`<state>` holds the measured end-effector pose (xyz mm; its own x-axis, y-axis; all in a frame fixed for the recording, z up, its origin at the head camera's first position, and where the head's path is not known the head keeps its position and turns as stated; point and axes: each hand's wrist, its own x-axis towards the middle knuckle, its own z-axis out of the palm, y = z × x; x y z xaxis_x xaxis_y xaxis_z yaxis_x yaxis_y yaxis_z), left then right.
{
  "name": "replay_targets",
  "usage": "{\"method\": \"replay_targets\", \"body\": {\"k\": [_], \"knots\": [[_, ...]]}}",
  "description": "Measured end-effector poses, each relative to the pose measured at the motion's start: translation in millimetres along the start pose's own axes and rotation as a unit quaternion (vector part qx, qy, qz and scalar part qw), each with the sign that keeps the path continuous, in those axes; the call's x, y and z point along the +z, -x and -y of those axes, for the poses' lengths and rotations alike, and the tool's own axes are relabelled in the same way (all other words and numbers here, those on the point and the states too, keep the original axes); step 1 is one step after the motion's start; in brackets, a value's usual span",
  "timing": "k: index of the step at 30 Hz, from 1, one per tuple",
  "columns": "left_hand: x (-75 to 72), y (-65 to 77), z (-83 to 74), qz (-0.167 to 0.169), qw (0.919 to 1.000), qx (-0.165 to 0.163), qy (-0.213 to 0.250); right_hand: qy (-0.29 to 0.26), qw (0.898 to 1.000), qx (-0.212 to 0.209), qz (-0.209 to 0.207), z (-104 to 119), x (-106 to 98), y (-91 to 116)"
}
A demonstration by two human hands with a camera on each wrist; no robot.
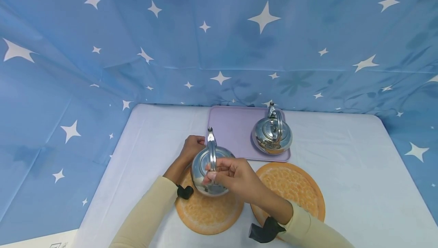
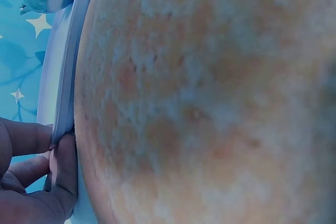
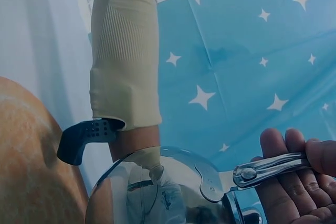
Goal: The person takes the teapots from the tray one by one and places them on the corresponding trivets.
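Observation:
In the head view my right hand [image 1: 239, 176] pinches the upright handle of a shiny metal kettle [image 1: 202, 168], thumb on one side and fingers on the other. That kettle overlaps the left pizza-print round mat [image 1: 212, 217]. The right wrist view shows the kettle's handle [image 3: 273, 169] between thumb and fingers of the right hand [image 3: 294, 187]. My left hand [image 1: 191, 147] is at the left edge of the lilac tray [image 1: 229, 126]. Up close, the left hand [image 2: 37, 171] pinches the tray rim [image 2: 65, 93] between thumb and fingers. A second kettle [image 1: 272, 138] stands on the tray's right part.
Another pizza-print round mat [image 1: 291, 183] lies right of the first, partly under my right forearm. A white cloth [image 1: 352, 157] covers the table. Blue curtains with white stars [image 1: 239, 43] hang behind and at the sides. Dark straps [image 1: 267, 231] sit on both wrists.

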<state>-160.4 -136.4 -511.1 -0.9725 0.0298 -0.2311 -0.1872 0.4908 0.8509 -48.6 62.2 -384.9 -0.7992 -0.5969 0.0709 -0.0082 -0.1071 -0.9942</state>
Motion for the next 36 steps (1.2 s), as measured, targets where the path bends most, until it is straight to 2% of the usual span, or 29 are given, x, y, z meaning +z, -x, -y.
{"method": "replay_targets", "body": {"k": [11,19,26,36], "knots": [[1.5,-1.1,2.0,-0.001,1.0,-0.005,-0.007,-0.018,1.0,-0.008,0.004,-14,9,7],[0.3,-1.9,2.0,-0.002,0.9997,0.014,-0.018,-0.033,0.999,-0.01,0.006,-21,15,11],[0.0,-1.5,0.6,-0.002,0.9999,0.003,-0.015,-0.039,0.999,-0.006,0.001,-29,20,14],[-0.7,-0.2,-2.0,-0.004,0.9999,-0.004,-0.014,-0.05,0.998,-0.024,0.017,-40,22,17]]}}
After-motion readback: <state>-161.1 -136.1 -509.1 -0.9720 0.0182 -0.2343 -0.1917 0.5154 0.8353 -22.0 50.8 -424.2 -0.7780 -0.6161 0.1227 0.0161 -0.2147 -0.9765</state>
